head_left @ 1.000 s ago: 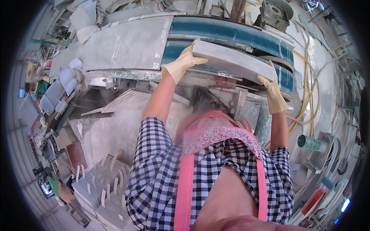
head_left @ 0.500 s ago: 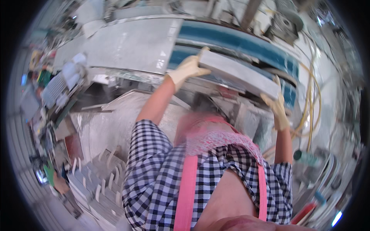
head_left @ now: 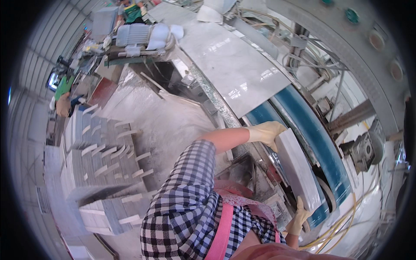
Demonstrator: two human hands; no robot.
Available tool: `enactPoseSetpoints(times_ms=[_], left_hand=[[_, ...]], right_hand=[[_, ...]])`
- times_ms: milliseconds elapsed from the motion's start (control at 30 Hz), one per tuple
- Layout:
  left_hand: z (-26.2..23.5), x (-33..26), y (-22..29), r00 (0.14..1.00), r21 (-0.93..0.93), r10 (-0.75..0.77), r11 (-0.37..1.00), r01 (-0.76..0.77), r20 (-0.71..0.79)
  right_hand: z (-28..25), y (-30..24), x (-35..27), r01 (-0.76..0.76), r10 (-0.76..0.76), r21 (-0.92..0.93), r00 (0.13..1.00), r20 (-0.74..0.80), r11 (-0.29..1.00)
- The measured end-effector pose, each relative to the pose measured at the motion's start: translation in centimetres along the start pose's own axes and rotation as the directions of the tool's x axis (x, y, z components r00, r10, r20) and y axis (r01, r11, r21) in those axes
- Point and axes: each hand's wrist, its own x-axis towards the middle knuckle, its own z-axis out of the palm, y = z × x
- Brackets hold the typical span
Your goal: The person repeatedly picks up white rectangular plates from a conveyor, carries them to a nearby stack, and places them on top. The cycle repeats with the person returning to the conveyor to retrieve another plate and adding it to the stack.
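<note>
Head view, only one: person in checked shirt w/ pink apron straps holds a long pale grey stone slab by both ends, slab tilted, running from upper left to lower right just beside the blue conveyor belt. Left hand, in yellowish glove, is wrapped over slab's upper end, fingers closed on the edge, arm stretched out from the sleeve. Right hand, also gloved, sits at slab's lower end, fingers up against its underside and gripping it; thumb side mostly hidden behind the slab. Slab is off the belt surface as far as can be told, its long side close along the belt's near rim; whether it touches the rim can't be told. Above left hand, a big flat light marble sheet lies on the machine bed, near but apart from the held slab. Below the slab, dark machine parts & a dusty frame. Left of the person, well apart from both hands: stacks of cut grey tiles w/ small strips lying across the tops, floor between covered in pale dust. Top left: grey electric motor w/ white sacks beside it. Right side: yellow hoses curl under the belt end, & a curved metal housing arcs over the machine.
</note>
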Motion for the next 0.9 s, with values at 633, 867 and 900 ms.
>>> enactPoseSetpoints(times_ms=[633,867,900], left_hand=[[19.2,-43.9,-5.5,0.570,-0.766,-0.590,0.632,-0.115,-0.572],[41.0,-64.2,-2.2,-0.078,-0.761,-0.852,0.501,-0.413,-0.518],[43.5,-65.8,-1.7,-0.207,-0.725,-0.858,0.510,-0.463,-0.471]], right_hand=[[10.0,-15.9,-14.9,-0.398,0.289,-0.132,0.366,0.885,0.908],[17.1,-18.5,-34.8,0.006,0.360,-0.363,-0.136,0.923,0.932],[18.4,-18.4,-37.8,0.040,0.381,-0.381,-0.209,0.901,0.924]])
